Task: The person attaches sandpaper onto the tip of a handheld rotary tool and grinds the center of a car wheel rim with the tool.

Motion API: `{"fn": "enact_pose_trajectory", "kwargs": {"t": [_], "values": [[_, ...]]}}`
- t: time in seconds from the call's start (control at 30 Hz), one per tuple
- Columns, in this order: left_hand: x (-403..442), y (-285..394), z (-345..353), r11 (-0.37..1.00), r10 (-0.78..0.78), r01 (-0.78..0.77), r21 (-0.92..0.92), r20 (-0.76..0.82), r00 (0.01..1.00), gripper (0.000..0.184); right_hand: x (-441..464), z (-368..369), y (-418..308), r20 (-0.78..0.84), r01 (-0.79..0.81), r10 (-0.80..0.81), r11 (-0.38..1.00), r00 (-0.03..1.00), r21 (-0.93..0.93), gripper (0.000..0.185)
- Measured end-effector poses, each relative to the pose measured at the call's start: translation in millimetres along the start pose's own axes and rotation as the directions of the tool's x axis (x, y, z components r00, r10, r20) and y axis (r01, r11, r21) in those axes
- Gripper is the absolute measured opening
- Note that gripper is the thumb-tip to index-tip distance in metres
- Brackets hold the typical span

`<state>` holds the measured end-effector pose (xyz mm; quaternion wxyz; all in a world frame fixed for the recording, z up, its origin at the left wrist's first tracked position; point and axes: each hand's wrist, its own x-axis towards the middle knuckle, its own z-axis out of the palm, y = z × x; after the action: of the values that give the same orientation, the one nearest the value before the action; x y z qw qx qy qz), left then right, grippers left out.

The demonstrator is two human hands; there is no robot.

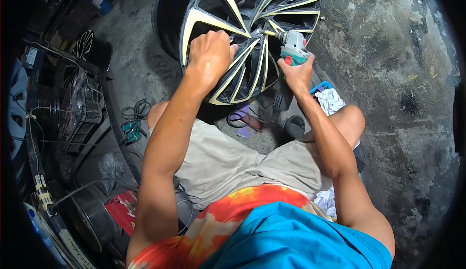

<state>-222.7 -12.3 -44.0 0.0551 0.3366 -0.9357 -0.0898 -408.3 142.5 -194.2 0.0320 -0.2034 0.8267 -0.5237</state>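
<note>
Above a stained floor [388,99], your left hand [211,58] curls over the wheel [238,14] before your knees [350,119] — its grip hidden, forearm reaching forward — while your right hand [297,75], elbow bent, clasps a power tool [294,45] at the hub [257,28].

Grey floor [388,75], stained and patchy; dark metal frame [115,123] along left side.

Both hands [208,58] [297,73] curled, arms [167,140] [330,140] forward
</note>
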Motion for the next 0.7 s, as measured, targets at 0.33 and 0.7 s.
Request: {"fn": "enact_pose_trajectory", "kwargs": {"t": [0.33,0.7], "values": [[-36,-3,-27,0.896,0.135,-0.382,-0.225,-0.682,0.719,0.024,3,-2,0,-0.003,-0.035,0.035,0.999,0.999,-0.025,0.085],[-105,-121,20,0.848,-0.122,0.25,-0.467,0.286,0.95,0.048,-7,-21,-12,0.355,-0.349,0.174,0.78,0.918,0.519,0.047]]}}
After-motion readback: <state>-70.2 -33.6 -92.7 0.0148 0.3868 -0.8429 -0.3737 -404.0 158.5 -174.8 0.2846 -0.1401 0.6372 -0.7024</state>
